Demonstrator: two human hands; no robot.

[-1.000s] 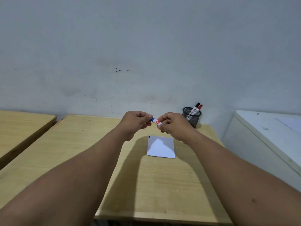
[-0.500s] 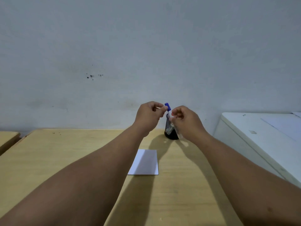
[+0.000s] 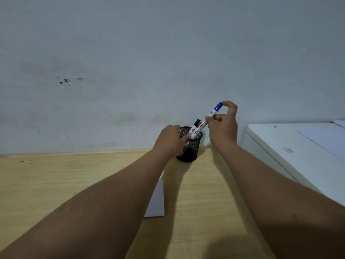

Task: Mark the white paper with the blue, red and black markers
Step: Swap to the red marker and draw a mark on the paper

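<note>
Blue marker (image 3: 207, 122), capped, pinched in right hand (image 3: 223, 126), long axis tilted, lower end inside mesh cup (image 3: 190, 146); left hand (image 3: 170, 140) curled against cup rim.

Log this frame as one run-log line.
right hand: holds blue-capped white marker, tip in black mesh cup | left hand: on cup rim | white paper: flat, part hidden

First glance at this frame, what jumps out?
The blue marker, held tilted by the right hand with its lower end in the black mesh cup at the desk's back edge. The left hand rests at the cup's rim. The white paper lies nearer, partly hidden by the left forearm.
</note>
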